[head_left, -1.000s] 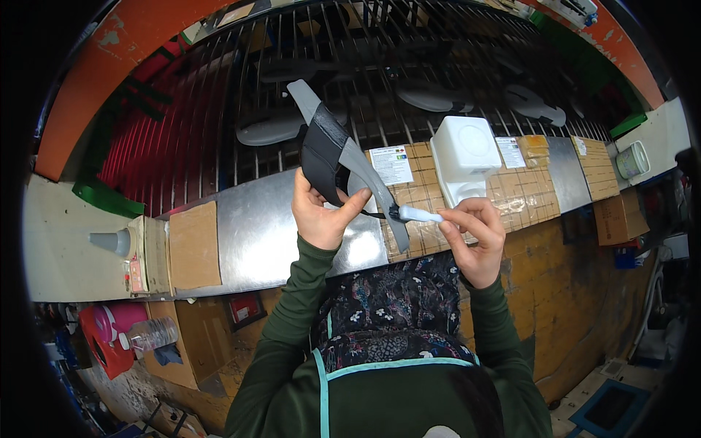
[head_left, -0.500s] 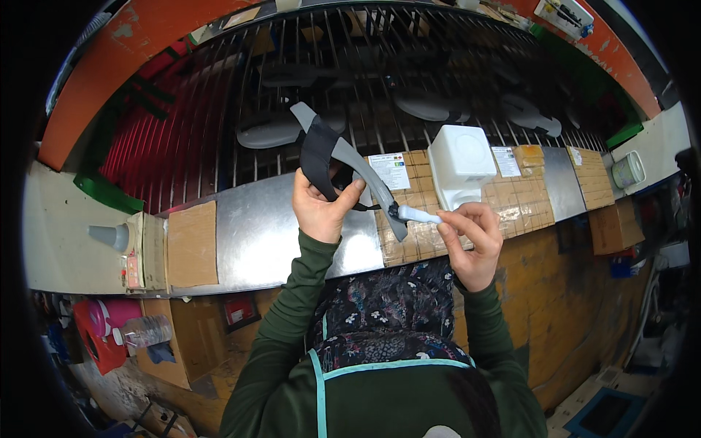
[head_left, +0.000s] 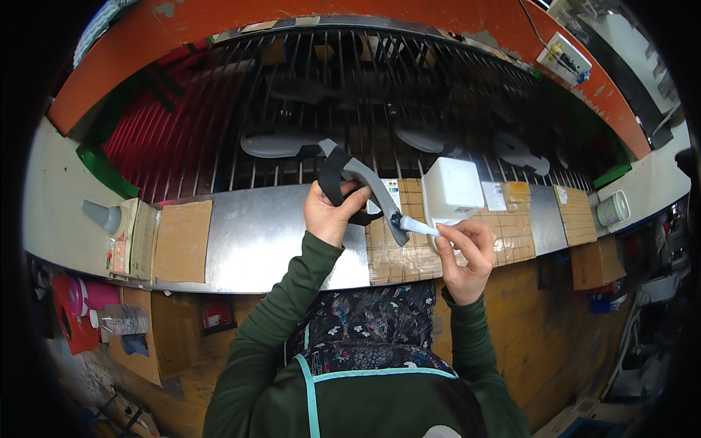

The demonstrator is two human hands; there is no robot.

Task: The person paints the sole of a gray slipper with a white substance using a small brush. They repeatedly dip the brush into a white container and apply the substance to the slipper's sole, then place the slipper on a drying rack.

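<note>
My left hand (head_left: 326, 217) is closed around a grey and black strap piece (head_left: 374, 188) that looks like a sandal upper. It is held above the metal ledge, its grey band slanting down to the right. My right hand (head_left: 469, 261) pinches the pale handle of a brush (head_left: 419, 227). The brush's dark head touches the grey band near its lower end. Just behind my right hand stands a white plastic container (head_left: 454, 188) on the taped cardboard (head_left: 504, 237).
Grey shoe soles (head_left: 277, 144) lie on the roller conveyor (head_left: 219, 164) beyond the ledge. A yellowish block (head_left: 517, 192) and printed paper labels are on the cardboard. A grey cup (head_left: 102, 216) sits at the left, a tub (head_left: 612, 209) at the right. Orange framing (head_left: 307, 16) spans the back.
My left hand and the strap piece have shifted lower and slightly right, and the piece is tilted differently. The brush stays against the grey band's lower end. The whole view has shifted a little.
</note>
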